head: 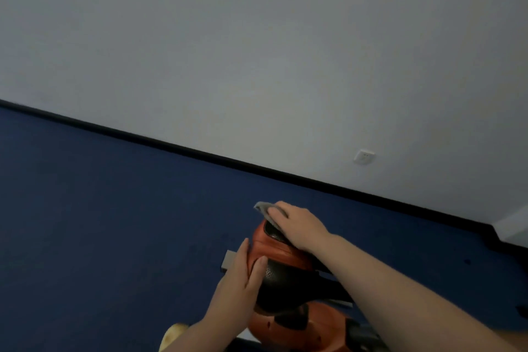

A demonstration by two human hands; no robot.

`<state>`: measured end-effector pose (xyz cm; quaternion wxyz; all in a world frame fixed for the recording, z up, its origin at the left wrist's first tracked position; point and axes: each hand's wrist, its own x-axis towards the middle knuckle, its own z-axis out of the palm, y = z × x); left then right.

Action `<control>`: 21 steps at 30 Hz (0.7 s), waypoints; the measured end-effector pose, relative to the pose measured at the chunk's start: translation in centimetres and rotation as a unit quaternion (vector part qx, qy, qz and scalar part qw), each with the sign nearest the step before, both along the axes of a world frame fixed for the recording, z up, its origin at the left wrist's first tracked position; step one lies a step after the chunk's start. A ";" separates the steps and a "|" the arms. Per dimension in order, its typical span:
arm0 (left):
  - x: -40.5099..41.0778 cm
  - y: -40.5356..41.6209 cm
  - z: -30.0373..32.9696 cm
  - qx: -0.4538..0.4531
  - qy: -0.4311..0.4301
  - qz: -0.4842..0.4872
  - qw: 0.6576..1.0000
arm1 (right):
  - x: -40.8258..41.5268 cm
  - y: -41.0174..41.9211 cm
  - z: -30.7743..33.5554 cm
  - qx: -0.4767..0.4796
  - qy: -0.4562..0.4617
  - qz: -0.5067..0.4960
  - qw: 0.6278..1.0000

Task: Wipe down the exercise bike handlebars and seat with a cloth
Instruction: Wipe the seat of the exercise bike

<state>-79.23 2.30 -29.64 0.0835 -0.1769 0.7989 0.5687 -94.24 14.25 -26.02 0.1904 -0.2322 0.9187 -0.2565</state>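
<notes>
Seat (281,268): orange and black, low in the head view, over blue floor (114,208). 
Cloth (267,210): grey, folded, on the far tip of the seat, under the fingers. 
Right hand (297,226): palm down, fingers spread flat, pressing the cloth onto the seat's far end. 
Left hand (243,274): open, fingers straight, laid against the seat's left side, gripping nothing. 
Orange bike body (288,326): below the seat. 
Wall socket (363,156): beyond the seat, on the white wall (257,51).
</notes>
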 end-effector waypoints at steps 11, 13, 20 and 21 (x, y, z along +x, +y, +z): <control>-2.2 -3.6 0.4 -0.046 0.073 -0.194 0.977 | 2.6 1.9 -0.4 0.046 0.030 -0.143 0.988; -2.4 -4.3 0.0 -0.053 0.089 -0.222 0.970 | 3.9 1.7 -0.4 0.062 0.082 -0.131 0.986; -4.0 -6.4 -0.7 0.017 0.092 -0.299 0.950 | 10.0 6.1 0.2 0.077 0.111 -0.027 0.990; -4.2 -6.6 -0.6 0.040 0.084 -0.286 0.954 | 9.9 5.5 0.5 0.079 0.107 -0.076 0.988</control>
